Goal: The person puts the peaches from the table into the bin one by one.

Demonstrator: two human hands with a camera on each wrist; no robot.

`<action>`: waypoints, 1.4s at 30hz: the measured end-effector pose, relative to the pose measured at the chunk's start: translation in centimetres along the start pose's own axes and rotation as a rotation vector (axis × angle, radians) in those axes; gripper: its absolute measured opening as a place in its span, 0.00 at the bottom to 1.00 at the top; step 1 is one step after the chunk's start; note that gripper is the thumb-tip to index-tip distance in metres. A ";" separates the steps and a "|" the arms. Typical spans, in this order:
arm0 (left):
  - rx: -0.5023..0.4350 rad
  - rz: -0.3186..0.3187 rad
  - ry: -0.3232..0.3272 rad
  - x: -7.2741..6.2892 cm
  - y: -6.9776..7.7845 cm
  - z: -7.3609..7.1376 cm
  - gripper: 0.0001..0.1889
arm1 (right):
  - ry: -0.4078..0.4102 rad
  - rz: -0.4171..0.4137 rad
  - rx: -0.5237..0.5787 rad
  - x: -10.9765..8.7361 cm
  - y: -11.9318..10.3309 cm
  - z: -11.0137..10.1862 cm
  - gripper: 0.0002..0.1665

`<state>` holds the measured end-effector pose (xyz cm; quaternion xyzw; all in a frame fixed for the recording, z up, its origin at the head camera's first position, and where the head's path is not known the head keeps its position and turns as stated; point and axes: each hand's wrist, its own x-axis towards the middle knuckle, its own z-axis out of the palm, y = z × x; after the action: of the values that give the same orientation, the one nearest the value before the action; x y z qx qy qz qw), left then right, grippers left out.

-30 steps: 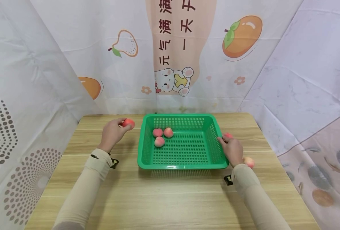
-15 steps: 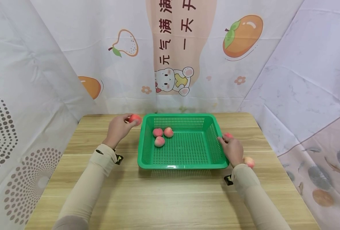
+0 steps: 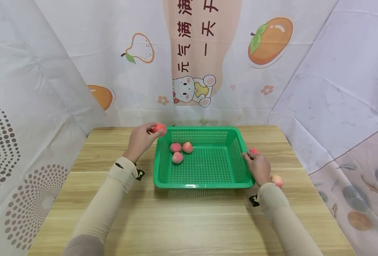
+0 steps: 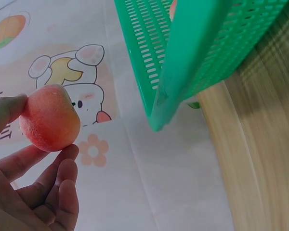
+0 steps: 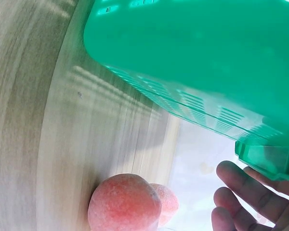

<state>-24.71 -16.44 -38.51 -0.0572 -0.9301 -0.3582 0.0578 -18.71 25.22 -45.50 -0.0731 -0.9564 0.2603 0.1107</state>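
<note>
In the head view my left hand (image 3: 140,142) pinches a red peach (image 3: 160,130) between thumb and fingertips, over the far left corner of a green plastic basket (image 3: 193,185). The left wrist view shows this peach (image 4: 50,118) held clear of the basket's rim (image 4: 183,62). My right hand (image 3: 258,167) holds the basket's right rim; its thumb is hidden in the right wrist view, where the fingers (image 5: 250,185) curl outside the wall. Inside the basket, on the left, lie three peaches, among them a pinkish peach (image 3: 177,158).
Two more peaches lie right of the basket on the wooden table (image 3: 189,220): one peach (image 3: 276,180) beside the right wrist, another peach (image 3: 254,151) partly behind the right hand. A printed cloth (image 3: 112,71) hangs behind the table's far edge.
My left hand has moved right and slightly away with the peach, from beside the basket to above its far left corner. The right hand and basket have stayed put.
</note>
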 end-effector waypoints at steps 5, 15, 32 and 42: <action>-0.026 0.009 -0.001 0.3 0.5 0.7 0.27 | -0.017 0.012 -0.005 0.0 0.2 0.0 0.25; -0.053 0.011 -0.020 0.8 1.9 2.3 0.26 | -0.003 0.017 -0.008 0.0 0.3 0.2 0.24; -0.112 0.035 -0.044 1.2 3.3 4.9 0.24 | 0.002 0.001 -0.009 0.2 0.2 0.6 0.24; -0.150 0.031 -0.100 1.3 4.1 6.3 0.25 | 0.008 0.000 -0.007 0.3 0.3 0.4 0.24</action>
<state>-25.83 -9.09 -40.28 -0.0937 -0.9013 -0.4227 0.0123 -19.07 25.32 -45.93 -0.0747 -0.9569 0.2564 0.1142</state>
